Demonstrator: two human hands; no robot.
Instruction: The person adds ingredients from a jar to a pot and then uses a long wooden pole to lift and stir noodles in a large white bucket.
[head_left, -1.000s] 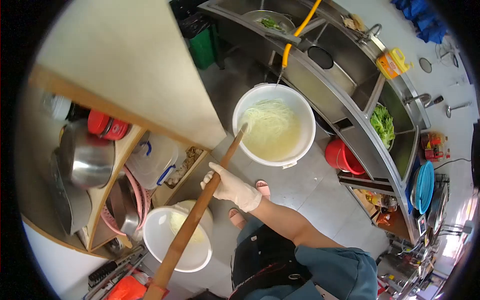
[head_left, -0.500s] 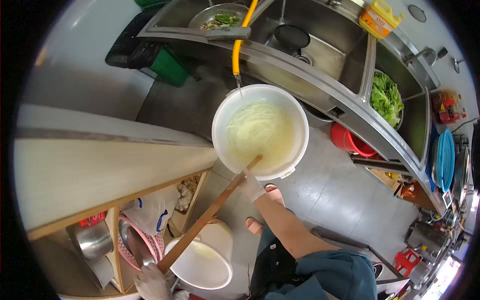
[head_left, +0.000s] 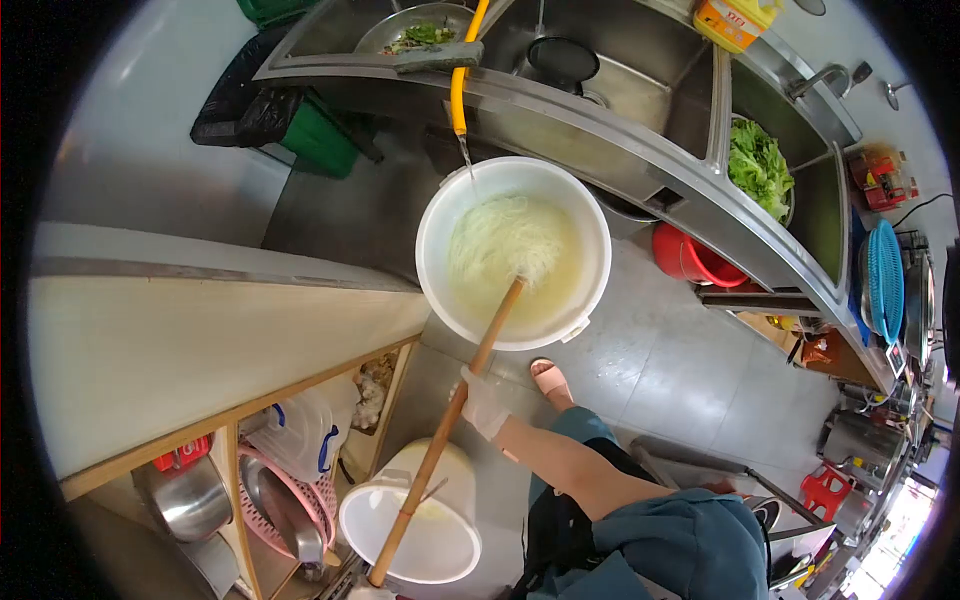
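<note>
A large white bucket [head_left: 602, 255] holds pale noodle-like strands [head_left: 505, 235] in cloudy yellowish water. A long wooden stick [head_left: 440, 438] slants down into it, its far end among the strands. My right hand [head_left: 482, 402], in a thin translucent glove, is wrapped around the stick just outside the bucket's rim. My left hand [head_left: 370, 592], also gloved, is at the stick's near end, mostly cut off by the bottom edge. From a yellow hose [head_left: 458, 105], water runs into the bucket at its back rim.
A white tub [head_left: 455, 480] stands on the floor under the stick. Steel sinks [head_left: 640, 75] line the back, one holding leafy greens [head_left: 760, 170]. At the left is a wooden shelf [head_left: 235, 500] with bowls and baskets. A red bucket [head_left: 680, 255] sits beneath the sinks.
The stick has swung to a steeper angle, its tip pushing further into the strands and churning the water. My right hand has moved back from the rim; my left has moved rightward and down.
</note>
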